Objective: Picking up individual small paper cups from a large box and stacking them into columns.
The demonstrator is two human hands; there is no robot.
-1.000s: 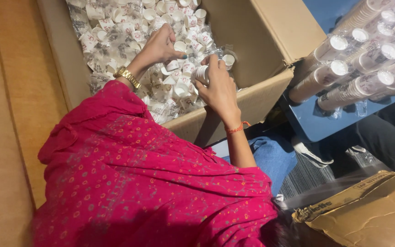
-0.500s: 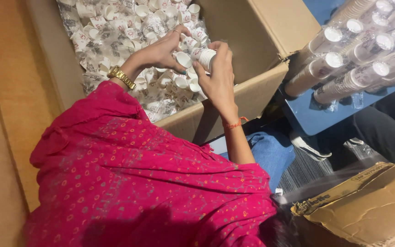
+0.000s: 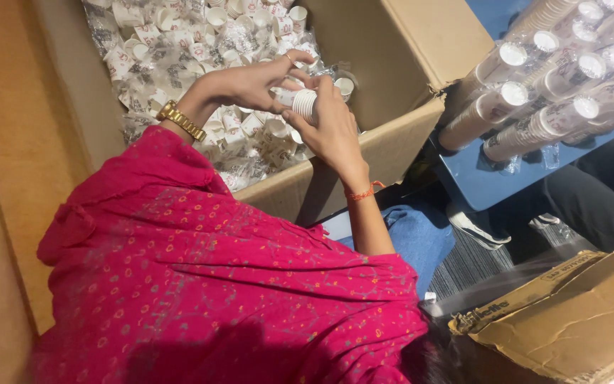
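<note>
Pink patterned sleeve point(image 3: 200, 284) fills the near view, my arms run out of it over the open cardboard box point(image 3: 406, 153).

Right hand point(image 3: 332, 131): fingers wrapped around a short stack of small white paper cups point(image 3: 304, 104), rims ribbed and nested, stack lying roughly sideways. Pinching it firmly, thumb side toward me. Orange thread band point(image 3: 364, 192) on that wrist.

Left hand point(image 3: 253, 82): fingers curled onto the other end of the same stack, fingertips touching the cups, pressed against it. Can't tell whether it's gripping a single cup or just steadying the stack. Gold watch point(image 3: 180, 121) on that wrist.

Stack sits held between both hands, above the box interior, near its right inner wall, not touching the loose cups below.

Under the hands: box holds a heap of loose small paper cups point(image 3: 172, 57), white with printed markings, mixed with crumpled clear plastic wrap. Lying every which way.

Right of the box, well apart: long sleeves of nested cups in clear plastic point(image 3: 556, 85) lying side by side on a blue surface point(image 3: 492, 185). Another person's dark trouser leg point(image 3: 591, 199) beside it. Second torn cardboard box point(image 3: 577, 313) at lower right, nearer to me.
</note>
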